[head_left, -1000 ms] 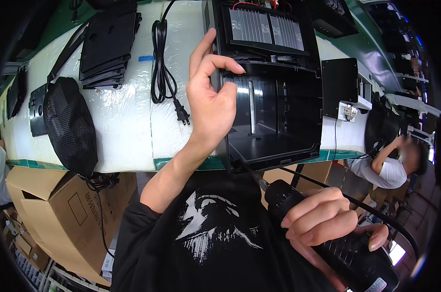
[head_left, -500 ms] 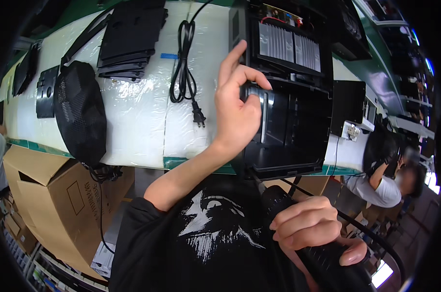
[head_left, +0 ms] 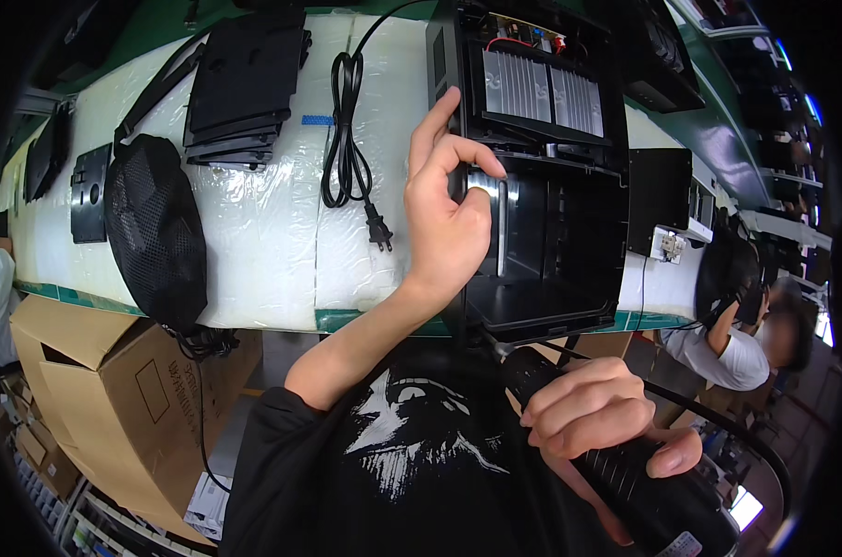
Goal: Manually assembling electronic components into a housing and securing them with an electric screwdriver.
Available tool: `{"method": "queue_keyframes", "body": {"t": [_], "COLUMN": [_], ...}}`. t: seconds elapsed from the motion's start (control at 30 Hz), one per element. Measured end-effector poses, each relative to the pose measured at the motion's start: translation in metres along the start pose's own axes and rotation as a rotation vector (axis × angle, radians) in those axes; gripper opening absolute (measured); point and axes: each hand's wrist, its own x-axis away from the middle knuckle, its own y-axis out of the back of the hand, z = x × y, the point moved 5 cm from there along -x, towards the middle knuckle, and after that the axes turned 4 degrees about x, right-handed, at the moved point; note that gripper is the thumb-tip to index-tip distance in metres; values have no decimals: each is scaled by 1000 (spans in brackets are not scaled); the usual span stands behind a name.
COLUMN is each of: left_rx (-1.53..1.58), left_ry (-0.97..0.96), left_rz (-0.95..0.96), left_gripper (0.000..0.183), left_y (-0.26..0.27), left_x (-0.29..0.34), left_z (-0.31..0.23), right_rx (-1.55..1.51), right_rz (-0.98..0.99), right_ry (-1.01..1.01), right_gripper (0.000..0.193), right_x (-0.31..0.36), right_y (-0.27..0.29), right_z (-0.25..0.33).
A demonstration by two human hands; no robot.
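Steadying the black open housing (head_left: 551, 232) is the left hand's (head_left: 444, 213) job at this moment: its thumb and bent fingers pinch a small bright metal part at the housing's left inner wall, while the index finger stands up straight along the outer left edge. The housing sits on the white foam-wrapped counter (head_left: 272, 251), its open cavity facing the person and its near lip hanging just over the counter's green front edge. Behind the cavity, a ribbed grey heat sink (head_left: 542, 93) and some red wiring show in the upper section of the housing.

The right hand (head_left: 597, 418) is wrapped tightly round a black powered screwdriver (head_left: 616, 464), held below the housing's near lip, its metal bit pointing up toward the cavity but not yet inside it. A black cable trails from the tool off to the right of the housing.

To do this well, I judge the left hand should keep the metal part pressed flat to the wall so it cannot turn, with fingertips clear of the spot the bit will meet. The driver would best come in square to the wall, not slanted, since the cavity is deep and dark

Left of the housing lie a coiled power cord (head_left: 351, 139), a stack of black panels (head_left: 245, 84) and a round mesh grille (head_left: 156, 227)
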Motion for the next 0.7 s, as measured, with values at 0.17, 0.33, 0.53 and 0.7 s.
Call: {"method": "queue_keyframes", "body": {"t": [0.17, 0.33, 0.53, 0.7], "left_rx": [6, 74, 116, 48], "left_ry": [-26, 20, 54, 63], "left_rz": [5, 44, 99, 141], "left_gripper": [23, 22, 24, 28], "left_y": [0, 2, 6, 2], "left_x": [0, 2, -2, -5], "left_z": [-1, 2, -5, -6], "right_rx": [40, 106, -69, 554], "right_rz": [4, -208, -777, -1710], "right_ry": [120, 433, 357, -8], "right_gripper": [49, 55, 58, 35], "right_x": [-3, 18, 90, 185], "right_y": [6, 35, 119, 218], "right_z": [10, 85, 172, 124]}}
